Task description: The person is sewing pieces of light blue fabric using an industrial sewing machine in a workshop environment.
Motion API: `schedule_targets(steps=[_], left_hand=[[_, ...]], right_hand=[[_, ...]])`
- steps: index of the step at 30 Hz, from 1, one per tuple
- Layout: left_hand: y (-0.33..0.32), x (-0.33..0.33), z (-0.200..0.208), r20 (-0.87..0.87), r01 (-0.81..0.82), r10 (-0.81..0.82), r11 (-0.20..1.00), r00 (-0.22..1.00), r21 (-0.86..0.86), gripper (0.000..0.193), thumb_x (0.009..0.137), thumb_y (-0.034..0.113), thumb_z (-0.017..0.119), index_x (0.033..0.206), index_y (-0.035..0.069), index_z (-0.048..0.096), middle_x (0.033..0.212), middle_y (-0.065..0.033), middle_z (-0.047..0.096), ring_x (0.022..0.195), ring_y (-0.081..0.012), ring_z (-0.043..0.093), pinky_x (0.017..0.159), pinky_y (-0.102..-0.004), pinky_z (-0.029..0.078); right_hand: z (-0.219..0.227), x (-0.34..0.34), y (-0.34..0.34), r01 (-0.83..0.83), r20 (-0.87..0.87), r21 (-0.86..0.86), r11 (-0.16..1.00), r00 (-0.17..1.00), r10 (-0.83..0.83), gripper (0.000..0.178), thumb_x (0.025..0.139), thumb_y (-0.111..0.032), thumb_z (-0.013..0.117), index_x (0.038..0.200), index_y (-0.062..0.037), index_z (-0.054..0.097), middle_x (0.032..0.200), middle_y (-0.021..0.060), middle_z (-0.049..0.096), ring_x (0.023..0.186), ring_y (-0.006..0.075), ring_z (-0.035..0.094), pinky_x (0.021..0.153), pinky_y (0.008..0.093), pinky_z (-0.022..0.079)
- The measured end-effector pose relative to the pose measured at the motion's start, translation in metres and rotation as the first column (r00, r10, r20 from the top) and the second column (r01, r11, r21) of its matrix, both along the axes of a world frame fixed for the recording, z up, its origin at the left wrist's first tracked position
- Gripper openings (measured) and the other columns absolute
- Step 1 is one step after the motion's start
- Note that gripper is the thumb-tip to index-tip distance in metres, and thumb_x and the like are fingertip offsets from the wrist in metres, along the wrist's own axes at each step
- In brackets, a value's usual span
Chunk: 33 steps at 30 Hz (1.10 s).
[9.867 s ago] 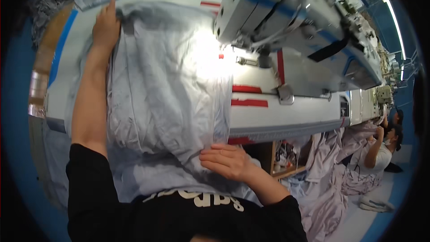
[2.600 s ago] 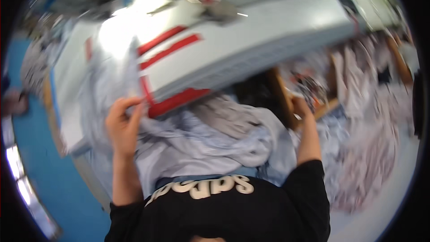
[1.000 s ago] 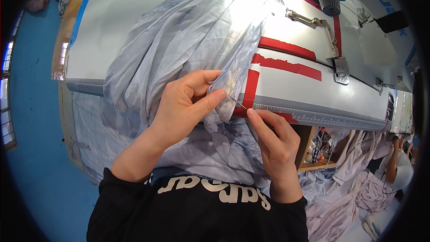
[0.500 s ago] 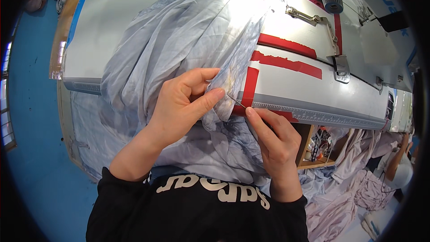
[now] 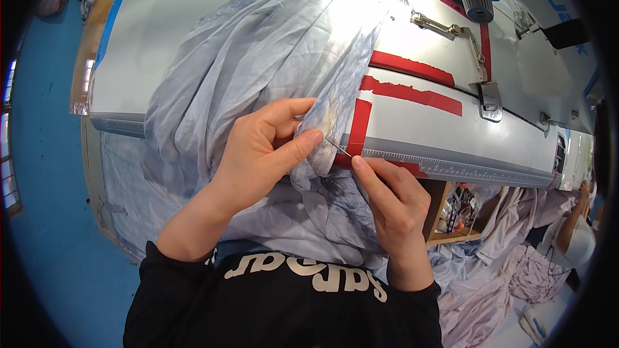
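Observation:
My left hand [image 5: 258, 151] pinches a fold of pale blue-grey fabric [image 5: 258, 51] between thumb and forefinger, near the front edge of the table. My right hand [image 5: 394, 196] is closed on a thin metal needle-like tool [image 5: 340, 147]. The tool's tip meets the fabric just beside my left thumb; its handle end is hidden in my fingers. The gathered cloth runs up to the lit needle area of a sewing machine [image 5: 476, 0] and also hangs over the table edge toward my lap.
A ruler strip [image 5: 477, 171] lines the front edge of the white table [image 5: 161, 13], with red tape [image 5: 412, 95] stuck on top. A hinged metal guide [image 5: 445, 24] sits right of the cloth. A wooden drawer [image 5: 454, 240] and pinkish fabric [image 5: 477, 309] lie lower right; another person [image 5: 574, 235] is beyond.
My right hand has shifted very slightly left with the tool. The tool's tip stays at the fabric, and my left hand keeps its pinch in place.

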State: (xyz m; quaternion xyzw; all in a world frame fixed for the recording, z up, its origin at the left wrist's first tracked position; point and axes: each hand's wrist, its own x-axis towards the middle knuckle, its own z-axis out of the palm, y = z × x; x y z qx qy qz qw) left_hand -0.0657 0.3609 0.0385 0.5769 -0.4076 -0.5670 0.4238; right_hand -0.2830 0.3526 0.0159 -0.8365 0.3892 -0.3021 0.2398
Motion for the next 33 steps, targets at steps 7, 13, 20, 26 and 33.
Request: schedule_targets(steps=[7, 13, 20, 26, 33], left_hand=[[-0.002, 0.002, 0.0, 0.033, 0.031, -0.032, 0.999, 0.999, 0.017, 0.035, 0.093, 0.006, 0.062, 0.125, -0.006, 0.055, 0.085, -0.0018, 0.069, 0.074, 0.0001, 0.054, 0.063, -0.0169, 0.042], [-0.005, 0.0, 0.004, -0.037, 0.021, -0.021, 1.0, 0.999, 0.012, 0.033, 0.093, 0.008, 0.063, 0.123, -0.006, 0.056, 0.084, -0.0013, 0.069, 0.075, 0.0003, 0.054, 0.064, -0.0174, 0.042], [-0.014, 0.0, 0.007, -0.022, 0.093, -0.092, 0.995, 0.996, 0.036, 0.017, 0.093, 0.009, 0.063, 0.106, -0.002, 0.063, 0.079, 0.0003, 0.068, 0.07, 0.0009, 0.052, 0.06, -0.017, 0.039], [-0.015, 0.006, 0.001, 0.049, 0.126, -0.128, 0.991, 0.991, 0.04, 0.011, 0.094, 0.012, 0.062, 0.093, 0.001, 0.062, 0.069, 0.0053, 0.059, 0.062, 0.0017, 0.042, 0.053, -0.0183, 0.031], [-0.014, 0.006, 0.0, 0.008, 0.105, -0.106, 0.994, 0.994, 0.017, 0.009, 0.096, 0.012, 0.059, 0.093, 0.003, 0.06, 0.07, 0.0063, 0.057, 0.062, 0.0019, 0.041, 0.053, -0.0173, 0.03]], right_hand=[[-0.006, 0.0, -0.003, -0.036, 0.122, 0.021, 0.999, 0.992, 0.033, 0.039, 0.075, 0.01, 0.067, 0.112, -0.0017, 0.069, 0.096, 0.0129, 0.068, 0.08, 0.0239, 0.067, 0.07, 0.0287, 0.052], [-0.001, 0.005, -0.001, -0.081, 0.244, 0.301, 0.95, 0.97, 0.005, 0.043, 0.078, 0.015, 0.057, 0.117, -0.001, 0.067, 0.1, 0.0141, 0.067, 0.083, 0.0207, 0.066, 0.072, 0.0272, 0.051], [-0.003, 0.024, -0.003, -0.062, 0.383, 0.304, 0.951, 0.922, -0.062, 0.031, 0.086, 0.01, 0.058, 0.115, 0.0012, 0.063, 0.098, 0.0141, 0.067, 0.082, 0.0206, 0.066, 0.074, 0.0274, 0.051], [0.0, 0.022, -0.006, -0.077, 0.319, 0.291, 0.954, 0.947, -0.021, 0.024, 0.087, 0.008, 0.059, 0.11, 0.0011, 0.062, 0.096, 0.0139, 0.069, 0.088, 0.0226, 0.068, 0.076, 0.0294, 0.052], [-0.005, 0.024, -0.008, -0.213, 0.493, 0.421, 0.882, 0.87, -0.025, 0.028, 0.087, 0.009, 0.059, 0.113, 0.001, 0.061, 0.095, 0.0148, 0.067, 0.085, 0.0246, 0.068, 0.076, 0.0302, 0.053]])
